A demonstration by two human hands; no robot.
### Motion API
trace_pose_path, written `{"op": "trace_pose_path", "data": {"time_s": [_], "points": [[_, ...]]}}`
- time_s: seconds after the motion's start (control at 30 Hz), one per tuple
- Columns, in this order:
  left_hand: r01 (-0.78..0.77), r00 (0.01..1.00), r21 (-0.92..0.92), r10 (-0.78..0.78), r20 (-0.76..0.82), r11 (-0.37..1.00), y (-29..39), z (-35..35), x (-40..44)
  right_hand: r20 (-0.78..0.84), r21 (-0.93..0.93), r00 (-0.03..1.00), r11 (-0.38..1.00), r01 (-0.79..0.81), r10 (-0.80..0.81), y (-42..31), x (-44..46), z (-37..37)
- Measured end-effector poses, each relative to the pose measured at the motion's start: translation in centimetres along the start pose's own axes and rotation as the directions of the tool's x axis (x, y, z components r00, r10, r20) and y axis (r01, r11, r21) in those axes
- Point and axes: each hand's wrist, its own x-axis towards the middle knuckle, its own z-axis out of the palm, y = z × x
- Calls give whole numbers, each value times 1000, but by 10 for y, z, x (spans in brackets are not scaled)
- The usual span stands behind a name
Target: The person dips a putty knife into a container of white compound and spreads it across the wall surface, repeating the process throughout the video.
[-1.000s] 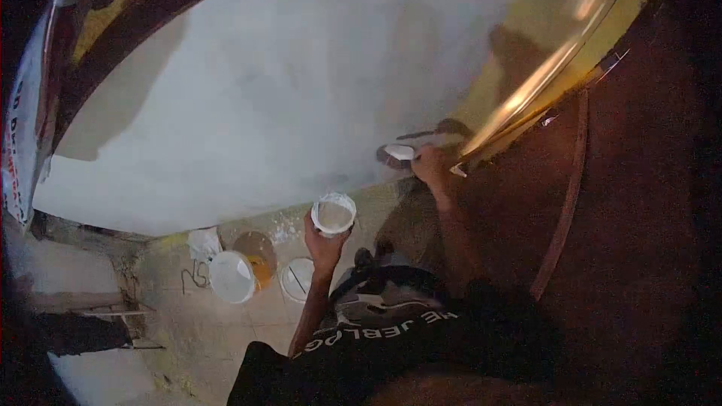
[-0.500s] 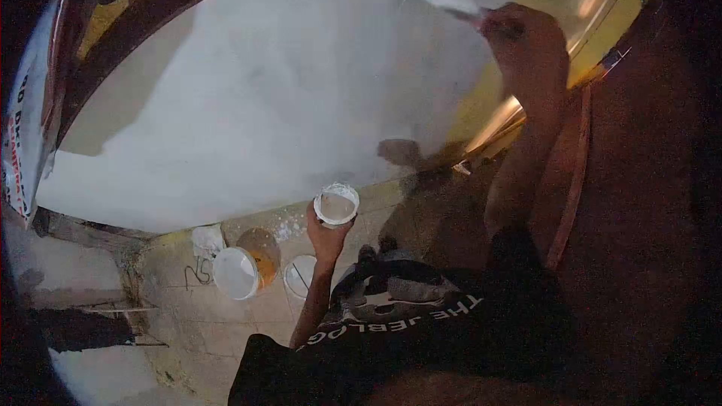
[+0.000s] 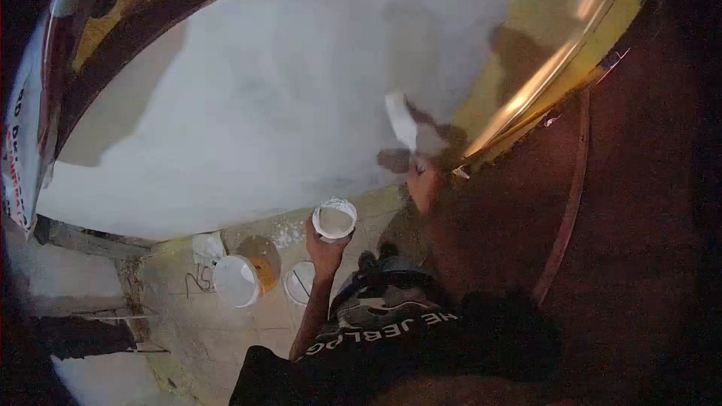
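buckets (image 3: pixel 235 283) on floor (image 3: pixel 224 337) near white wall (image 3: pixel 248 135), hands (image 3: pixel 326 256) closed around small tub (image 3: pixel 335 220) (left) and pale tool (image 3: pixel 402 123) (right)

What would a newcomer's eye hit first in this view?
Probably the big pale wall filling the upper middle, with a glowing golden streak slanting along its right side. Next, the white-ended tool in the right hand, up against that wall. Then, lower centre, the white tub in the left hand.

Blk shirt (image 3: pixel 391 361) reads "HE JEBLOG"; white plastic (image 3: pixel 22 143) txt partly legible.
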Motion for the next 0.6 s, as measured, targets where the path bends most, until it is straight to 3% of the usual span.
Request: {"op": "trace_pose_path", "data": {"time_s": [0.03, 0.1, 0.17, 0.2, 0.23, 0.33, 0.4, 0.47, 0.53, 0.6], "points": [[4, 1000, -66, -5, -14, 998, -4, 2, 1, -4, 0, 1000, 1000, 2, -2, 15, -13, 3], [18, 1000, -120, -18, 2, 993, 11, 2, 3, 268, -311, 952, 949, -56, 145, 32, -28, 5], [41, 999, -174, -38, 24, 984, 5, 2, 3, 355, -243, 917, 965, -100, 184, 15, -6, -10], [40, 999, -60, -39, 17, 997, -12, 2, 4, 439, -177, 872, 972, -152, 216, -1, 12, -24], [38, 999, 54, -39, 11, 998, -22, 2, 5, 383, -127, 906, 982, -141, 180, -27, 33, -39], [2, 1000, 64, -3, 25, 998, 9, -1, 8, 121, -95, 992, 995, -10, 22, -102, 95, -91], [-25, 1000, 69, 24, 8, 997, 7, 0, 8, 3, 51, 1000, 999, 13, -13, -126, 121, -124], [-49, 999, 73, 49, -7, 996, -1, 0, 8, -24, 97, 999, 995, -37, 39, -172, 134, -164], [-17, 1000, -44, 18, 5, 999, -5, 2, 8, -64, 136, 998, 991, -1, 10, -169, 142, -162], [-9, 1000, -32, 10, 29, 999, -5, 2, 6, -108, 173, 994, 984, 37, -18, -161, 138, -151]]}}
